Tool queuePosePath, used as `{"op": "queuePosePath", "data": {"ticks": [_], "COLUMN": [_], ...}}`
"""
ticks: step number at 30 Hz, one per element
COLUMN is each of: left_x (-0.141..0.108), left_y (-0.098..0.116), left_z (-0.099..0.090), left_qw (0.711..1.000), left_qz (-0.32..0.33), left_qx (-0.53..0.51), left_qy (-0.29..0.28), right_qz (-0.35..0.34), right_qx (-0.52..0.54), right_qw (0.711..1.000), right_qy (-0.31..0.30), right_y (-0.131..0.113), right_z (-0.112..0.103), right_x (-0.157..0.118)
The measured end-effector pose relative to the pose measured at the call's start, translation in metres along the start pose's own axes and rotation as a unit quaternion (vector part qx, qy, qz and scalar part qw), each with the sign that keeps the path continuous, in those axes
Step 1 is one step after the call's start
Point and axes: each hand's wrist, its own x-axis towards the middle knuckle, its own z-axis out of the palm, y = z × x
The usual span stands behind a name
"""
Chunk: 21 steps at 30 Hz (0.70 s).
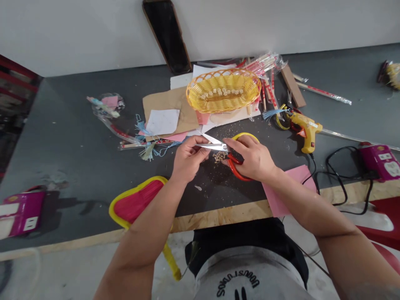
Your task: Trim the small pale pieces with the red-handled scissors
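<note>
My right hand (254,160) grips a pair of scissors (215,146) by its red and yellow handles, with the blades spread apart and pointing left. Close to the blades, the fingers of my left hand (189,157) are pinched together. Whatever small thing they hold is too small to name. Below the scissors' pivot lies a little heap of small tan pieces (219,157), with crumbs scattered around it on the dark table. Under my left forearm rests a pink shape with a yellow padded border (137,198), its yellow handle sticking out past the table's front edge.
Behind my hands, a yellow woven basket (223,106) holds small pale pieces. Papers (162,122), tassels (149,151) and wrapped sticks (264,64) lie around it. A yellow glue gun (309,129) with a cable sits right. A phone (167,35) leans on the wall; purple boxes (379,160) stand at both sides.
</note>
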Motion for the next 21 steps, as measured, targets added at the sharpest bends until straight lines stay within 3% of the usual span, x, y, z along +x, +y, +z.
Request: {"op": "queuePosePath", "data": {"ticks": [14, 21], "left_x": [-0.0003, -0.0008], "left_y": [0.0021, 0.0073], "left_z": [-0.0017, 0.0022], "left_qw": [0.999, 0.998], "left_qz": [-0.012, -0.036], "left_qx": [-0.031, -0.055], "left_qy": [-0.023, -0.023], "right_qz": [-0.007, 0.030], "right_qx": [-0.067, -0.056], "right_qw": [0.998, 0.998], "right_qy": [0.008, -0.019], "right_y": [0.0000, -0.0020], "right_z": [-0.0026, -0.0069], "right_x": [0.0002, -0.0013]}}
